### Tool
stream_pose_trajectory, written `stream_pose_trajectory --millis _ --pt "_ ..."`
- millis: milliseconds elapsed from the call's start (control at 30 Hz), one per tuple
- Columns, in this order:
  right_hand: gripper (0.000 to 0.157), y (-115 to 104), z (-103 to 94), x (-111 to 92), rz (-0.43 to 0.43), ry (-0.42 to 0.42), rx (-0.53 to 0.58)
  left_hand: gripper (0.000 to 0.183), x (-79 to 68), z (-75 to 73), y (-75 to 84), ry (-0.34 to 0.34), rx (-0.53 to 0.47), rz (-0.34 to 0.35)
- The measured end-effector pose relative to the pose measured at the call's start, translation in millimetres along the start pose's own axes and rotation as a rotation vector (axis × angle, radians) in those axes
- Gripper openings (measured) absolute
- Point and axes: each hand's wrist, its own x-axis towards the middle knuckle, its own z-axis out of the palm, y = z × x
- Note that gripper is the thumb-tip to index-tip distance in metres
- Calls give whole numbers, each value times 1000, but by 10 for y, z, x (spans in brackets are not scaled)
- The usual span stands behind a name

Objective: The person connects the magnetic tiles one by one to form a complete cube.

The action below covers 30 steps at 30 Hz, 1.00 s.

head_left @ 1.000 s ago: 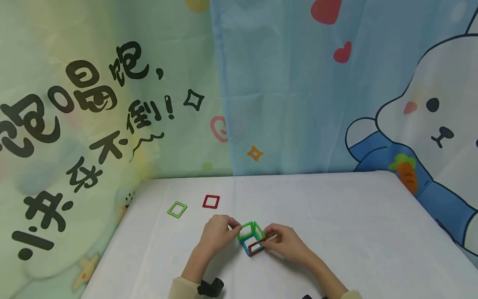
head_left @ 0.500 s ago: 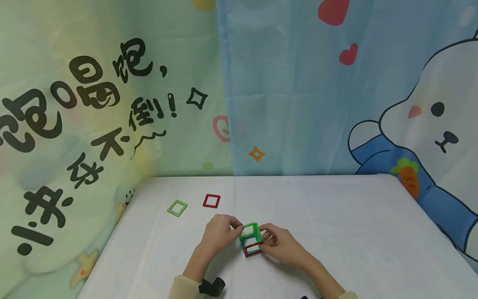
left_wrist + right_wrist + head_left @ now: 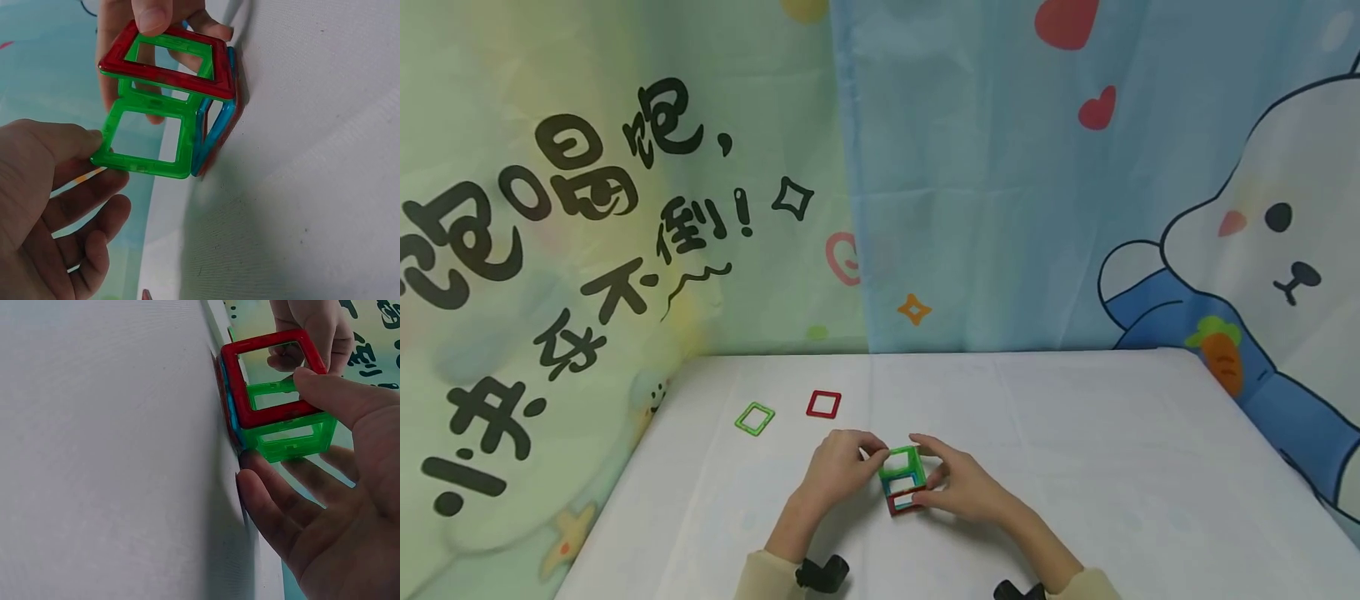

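While pinching green tile (image 3: 142, 165) at its edge w/ L hand (image 3: 841, 467), w/ other fingers loosely curled, and cupping tile box (image 3: 898, 475) on white table (image 3: 1075, 458) in half-closed R hand (image 3: 966, 483) w/ thumb on red tile (image 3: 275, 415), could easily twist joints apart if pushing unevenly. Might also pop off blue tile (image 3: 215, 134), prob. only magnet-held, if tugging upward; less likely to bump stray green tile (image 3: 746, 429) & stray red tile (image 3: 810, 403), lying flat beyond L hand.

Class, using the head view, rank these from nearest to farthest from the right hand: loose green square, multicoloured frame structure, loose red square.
1. Multicoloured frame structure: touching the right hand, on its left.
2. Loose red square: behind and left of the structure.
3. Loose green square: farther left, past the red square.
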Motion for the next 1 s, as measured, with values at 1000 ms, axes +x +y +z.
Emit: stream_pose_trajectory --millis 1000 --pt "70 -46 148 -51 24 138 10 14 45 -338 -473 66 42 -109"
